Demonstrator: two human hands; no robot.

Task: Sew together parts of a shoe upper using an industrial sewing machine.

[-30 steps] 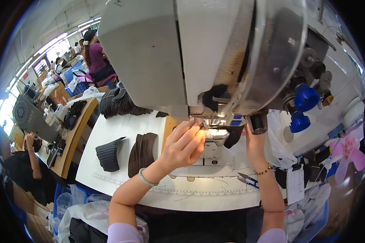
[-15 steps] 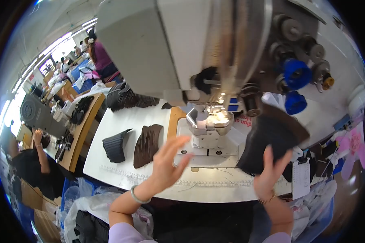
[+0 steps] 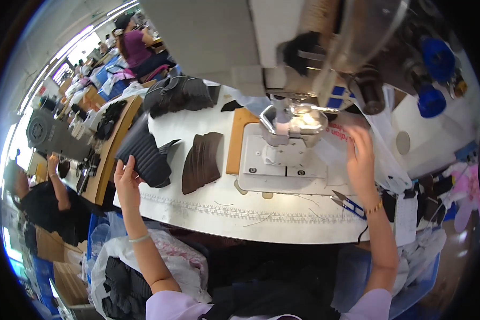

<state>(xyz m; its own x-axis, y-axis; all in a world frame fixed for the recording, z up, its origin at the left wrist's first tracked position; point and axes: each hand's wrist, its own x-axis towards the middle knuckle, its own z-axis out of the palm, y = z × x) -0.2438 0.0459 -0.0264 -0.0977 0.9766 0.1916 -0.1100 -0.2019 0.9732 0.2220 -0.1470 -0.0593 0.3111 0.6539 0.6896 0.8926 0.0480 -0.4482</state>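
Note:
At the left of the white table, my left hand (image 3: 127,184) pinches the lower edge of a black ribbed piece (image 3: 144,152) between thumb and fingers. The piece is held over another black ribbed piece (image 3: 167,152), which it mostly covers. Beside these lies a brown ribbed piece (image 3: 203,162), touched by neither hand. My right hand (image 3: 361,160) reaches to the right of the sewing machine's lit needle area (image 3: 298,125), fingers stretched out and slightly blurred, with nothing visible in them. Thread snips (image 3: 350,205) lie next to my right wrist.
A pile of black ribbed pieces (image 3: 181,96) sits at the table's back left. The machine head (image 3: 213,40) hangs over the middle. A white plastic bag (image 3: 154,256) with dark pieces stands below the front left edge. Another person (image 3: 136,45) sits in the background.
My left hand has moved left from the middle and now grips a black ribbed piece. The dark pieces under my right hand have gone from there, baring the snips. The view has shifted.

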